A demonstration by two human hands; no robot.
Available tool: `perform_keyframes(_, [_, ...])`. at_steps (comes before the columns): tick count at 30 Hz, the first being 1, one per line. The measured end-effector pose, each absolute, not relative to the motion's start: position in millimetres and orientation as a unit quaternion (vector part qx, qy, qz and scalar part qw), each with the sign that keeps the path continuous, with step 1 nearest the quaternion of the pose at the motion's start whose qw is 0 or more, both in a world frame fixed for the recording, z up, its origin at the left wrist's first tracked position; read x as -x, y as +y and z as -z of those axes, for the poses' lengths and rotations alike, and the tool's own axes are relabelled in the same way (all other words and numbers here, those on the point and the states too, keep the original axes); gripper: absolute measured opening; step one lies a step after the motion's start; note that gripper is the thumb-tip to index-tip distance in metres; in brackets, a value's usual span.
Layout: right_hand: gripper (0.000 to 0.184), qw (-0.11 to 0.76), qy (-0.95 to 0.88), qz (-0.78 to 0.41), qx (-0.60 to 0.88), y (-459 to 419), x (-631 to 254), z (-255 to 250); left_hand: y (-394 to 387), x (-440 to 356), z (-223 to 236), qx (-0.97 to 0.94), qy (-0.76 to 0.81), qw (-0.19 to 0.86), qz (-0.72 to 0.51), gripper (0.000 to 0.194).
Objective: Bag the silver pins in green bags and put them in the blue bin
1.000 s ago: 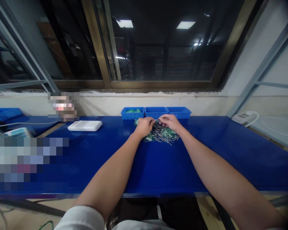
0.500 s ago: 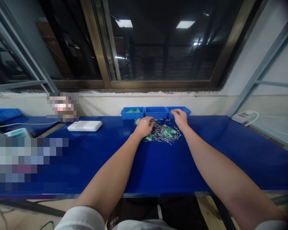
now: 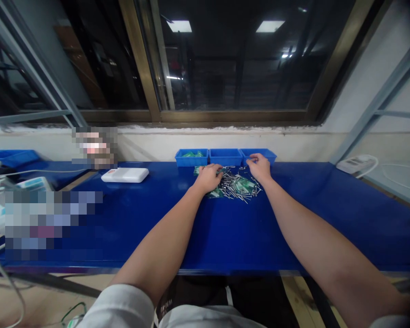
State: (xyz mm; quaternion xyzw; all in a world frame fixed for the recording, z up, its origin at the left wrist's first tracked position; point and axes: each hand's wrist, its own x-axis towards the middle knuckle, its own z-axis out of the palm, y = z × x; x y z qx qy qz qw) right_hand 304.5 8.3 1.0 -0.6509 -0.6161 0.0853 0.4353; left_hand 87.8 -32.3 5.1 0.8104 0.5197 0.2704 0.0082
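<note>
A heap of long metal screws (image 3: pixel 237 189) lies on the blue table, mixed with green-printed clear packets (image 3: pixel 245 185). My left hand (image 3: pixel 209 177) rests at the heap's left side, its fingers bent and apart over the screws and a packet. At the heap's far right, my right hand (image 3: pixel 260 168) hovers in front of the right blue bin (image 3: pixel 269 156), fingers curved and slightly apart. Nothing can be made out in either hand. The left blue bin (image 3: pixel 192 161) contains green packets. Beside it stands the middle blue bin (image 3: pixel 225 160); its floor is hidden.
A white box-shaped device (image 3: pixel 125 175) lies to the left on the blue table (image 3: pixel 232 237). Farther left are cables, cartons and a blurred patch. A white power strip (image 3: pixel 357 164) with a cable sits at the back right. A window rises behind the bins.
My right hand has drawn down slightly from the right bin's edge, its fingers now curving lower. My left hand stays at the heap. The whole view has shifted a little.
</note>
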Motion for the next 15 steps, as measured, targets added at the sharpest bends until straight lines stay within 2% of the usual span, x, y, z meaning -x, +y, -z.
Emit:
perform_keyframes(4, [0.024,0.420,-0.597,-0.079,0.679,4.1,-303.2,0.1,-32.7,-88.7,-6.1,-0.811,0.523,0.005,-0.260,0.026])
perform_keyframes(15, [0.024,0.329,-0.608,-0.103,0.715,12.2,-308.5,7.8,-33.6,-88.3,-13.0,-0.800,0.541,-0.047,-0.254,0.040])
